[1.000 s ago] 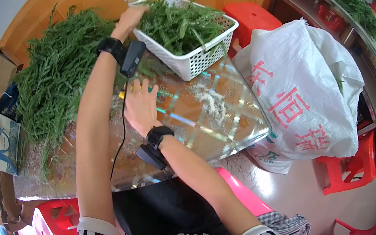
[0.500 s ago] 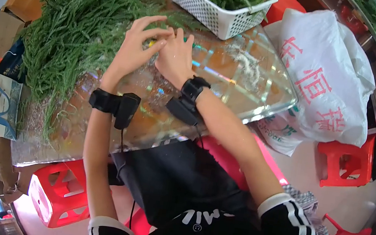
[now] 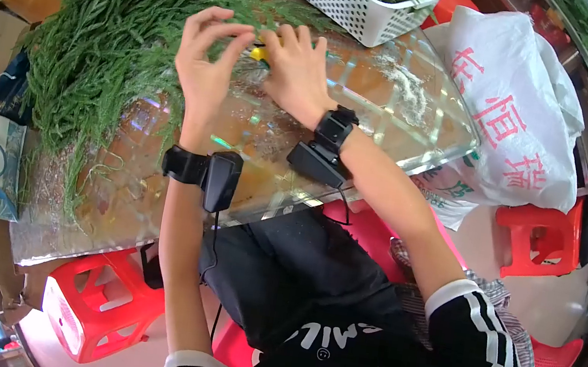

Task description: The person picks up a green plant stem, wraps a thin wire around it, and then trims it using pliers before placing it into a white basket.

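Observation:
My left hand [image 3: 208, 53] is raised over the table beside a heap of green artificial pine sprigs [image 3: 113, 43]. Its thumb and index finger meet in a pinch; whatever lies between them is too small to make out. Close on its right, my right hand [image 3: 299, 74] is closed, palm down, around a small tool with a yellow handle [image 3: 258, 54]. Most of that tool is hidden under the fingers, so its kind does not show. Both wrists wear black straps with dark boxes.
A white perforated basket [image 3: 351, 6] of green sprigs stands at the table's back edge. White powdery bits [image 3: 407, 90] lie on the clear table cover [image 3: 362, 137]. On the right is a big white sack [image 3: 509, 117] with red writing. Red stools [image 3: 101, 306] stand below.
The hands have drawn slightly apart, my right hand moving right and my left hand a little left. More of the yellow handle shows between them. The whole view has shifted slightly.

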The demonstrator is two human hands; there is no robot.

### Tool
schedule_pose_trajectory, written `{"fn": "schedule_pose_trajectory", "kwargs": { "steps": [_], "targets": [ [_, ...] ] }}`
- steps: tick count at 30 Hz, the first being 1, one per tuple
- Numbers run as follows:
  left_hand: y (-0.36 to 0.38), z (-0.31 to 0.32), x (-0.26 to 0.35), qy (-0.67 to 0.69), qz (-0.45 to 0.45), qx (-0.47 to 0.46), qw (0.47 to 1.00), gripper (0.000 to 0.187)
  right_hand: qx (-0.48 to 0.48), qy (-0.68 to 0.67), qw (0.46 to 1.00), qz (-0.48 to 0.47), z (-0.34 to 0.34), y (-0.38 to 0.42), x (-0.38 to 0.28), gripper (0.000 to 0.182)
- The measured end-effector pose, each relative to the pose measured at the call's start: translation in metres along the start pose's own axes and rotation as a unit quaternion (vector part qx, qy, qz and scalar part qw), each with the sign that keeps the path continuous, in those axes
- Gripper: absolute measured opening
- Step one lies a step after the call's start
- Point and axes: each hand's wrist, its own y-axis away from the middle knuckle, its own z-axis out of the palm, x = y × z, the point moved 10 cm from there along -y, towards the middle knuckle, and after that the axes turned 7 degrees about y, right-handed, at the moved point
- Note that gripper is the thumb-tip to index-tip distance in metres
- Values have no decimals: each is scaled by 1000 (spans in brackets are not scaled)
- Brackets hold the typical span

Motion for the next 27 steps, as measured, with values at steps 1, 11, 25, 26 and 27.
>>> {"fn": "schedule_pose_trajectory", "kwargs": {
  "steps": [1, 11, 25, 26, 27],
  "targets": [
    [0, -15, -12, 78, -34, 44, 995, 13, 0, -8, 1000, 7, -1, 0, 1, 50],
    [30, -87, -99, 341, -213, 292, 868, 17, -5, -9, 1000, 23, -1, -1, 3, 55],
    [32, -73, -99, 328, -238, 260, 876, 19, 20, -53, 998, -20, -10, -1, -11, 54],
    [32, -69, -98, 319, -243, 245, 883, 20, 28, -53, 998, -16, -12, -1, -10, 54],
    [32, -68, -97, 320, -242, 245, 883, 20, 28, -53, 998, -16, -12, 0, -10, 54]
  ]
}}
